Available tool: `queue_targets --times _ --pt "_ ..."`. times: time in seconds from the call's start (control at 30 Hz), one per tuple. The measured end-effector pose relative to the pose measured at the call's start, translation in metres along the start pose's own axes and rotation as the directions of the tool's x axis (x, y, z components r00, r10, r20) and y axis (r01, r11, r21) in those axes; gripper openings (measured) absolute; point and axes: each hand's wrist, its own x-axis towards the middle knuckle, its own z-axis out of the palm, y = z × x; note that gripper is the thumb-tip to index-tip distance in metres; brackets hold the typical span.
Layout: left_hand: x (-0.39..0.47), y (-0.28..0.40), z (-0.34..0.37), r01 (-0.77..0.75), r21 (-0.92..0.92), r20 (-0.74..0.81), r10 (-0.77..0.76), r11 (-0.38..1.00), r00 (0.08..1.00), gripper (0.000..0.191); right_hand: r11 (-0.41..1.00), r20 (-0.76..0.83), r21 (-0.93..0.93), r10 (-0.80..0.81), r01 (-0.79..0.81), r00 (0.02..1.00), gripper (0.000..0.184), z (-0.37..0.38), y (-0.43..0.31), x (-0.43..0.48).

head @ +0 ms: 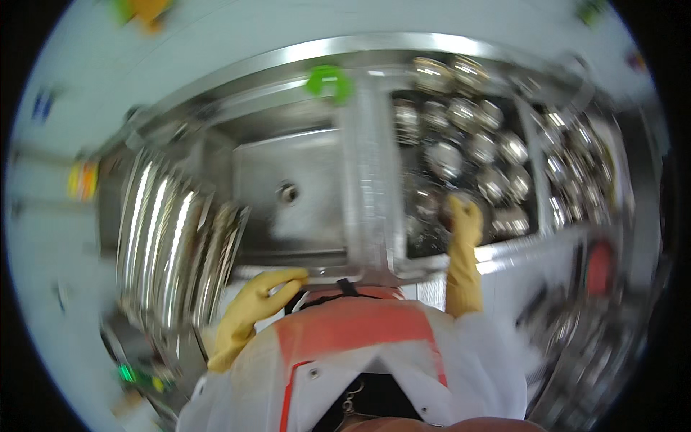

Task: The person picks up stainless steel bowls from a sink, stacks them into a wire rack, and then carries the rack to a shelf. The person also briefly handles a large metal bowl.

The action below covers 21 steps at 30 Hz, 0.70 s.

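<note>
My right hand [465, 218], in a yellow rubber glove, reaches into the right sink basin [418, 237]. It is at a blurred round metal piece near the basin's front; whether the fingers grip it cannot be told. Around it lie several shiny rounded metal vessels [444, 160], perhaps bowls or cups, in dark, wet-looking surroundings. My left hand [264, 297], gloved alike, is at the front edge of the left sink basin [291, 227]. Its thumb and fingers are apart, with nothing seen between them. That basin shows a round drain [287, 193] and no vessels.
Tall metal trays or pans [167, 237] stand in a row at the left. A bright green object [328, 83] sits on the back rim between the basins. More metal vessels [577, 167] fill a section at the right. A red round-ended object [599, 267] is at the front right.
</note>
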Motion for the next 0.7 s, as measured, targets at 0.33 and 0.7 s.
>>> queue_targets --times 0.33,0.7 --pt "-0.222 -0.094 -0.067 -0.203 -0.279 -0.603 -0.006 0.939 0.798 0.026 0.901 0.799 0.406 -0.43 0.15 0.42 0.056 0.057 -0.163 -0.228" --pt "-0.389 -0.259 -0.134 -0.26 -0.163 -0.967 -0.207 0.952 -0.151 0.044 0.911 0.862 0.361 -0.408 -0.201 -0.3 0.044 0.253 -0.288 -0.604"
